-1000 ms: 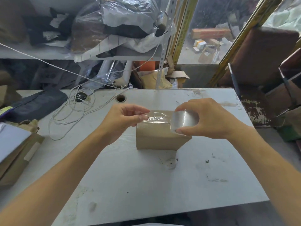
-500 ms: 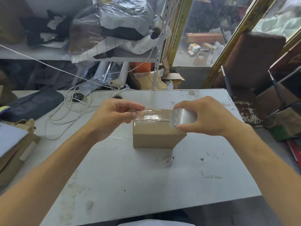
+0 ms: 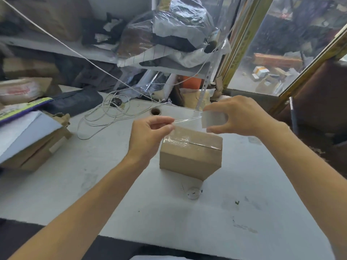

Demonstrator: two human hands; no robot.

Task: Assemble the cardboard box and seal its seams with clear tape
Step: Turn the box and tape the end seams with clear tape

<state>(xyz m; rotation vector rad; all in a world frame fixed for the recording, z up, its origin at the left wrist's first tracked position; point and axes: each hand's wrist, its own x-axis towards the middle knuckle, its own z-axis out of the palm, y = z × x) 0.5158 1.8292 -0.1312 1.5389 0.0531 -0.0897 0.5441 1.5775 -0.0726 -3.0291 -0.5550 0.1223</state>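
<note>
**Taping up the little box, mid-pull**

Nearest the camera: two bare forearms reaching in from the bottom corners over a scuffed white table (image 3: 131, 212). Small round whitish thing (image 3: 193, 193) lying on the tabletop just in front of the box, can't tell what exactly.

Then the cardboard box (image 3: 189, 160) itself, sitting closed on the table about mid-frame, shiny clear tape already across its top seam and wrapping over the left edge.

Just above the box, both hands up in the air. Left hand (image 3: 148, 136) curled, thumb and fingertips pinching the free end of the tape strip (image 3: 185, 120), hovering over the box's left top corner. Right hand (image 3: 242, 117) wrapped around the tape roll (image 3: 214, 119), thumb underneath, fingers over the top, held above the box's far right side. Strip stretched between the two hands, a bit twisted, not touching the box top as far as visible.

Further back: round cable hole (image 3: 155, 111) in the table, then a messy loop of white cord (image 3: 105, 117) sprawled to the left. Stack of flat cardboard and paper (image 3: 32, 139) at the left edge, dark folded fabric (image 3: 75, 100) behind it.

Way back: shelf (image 3: 159, 67) loaded with plastic-wrapped bundles (image 3: 180, 29), plus a window (image 3: 281, 53) on the right with blurry stuff outside.
</note>
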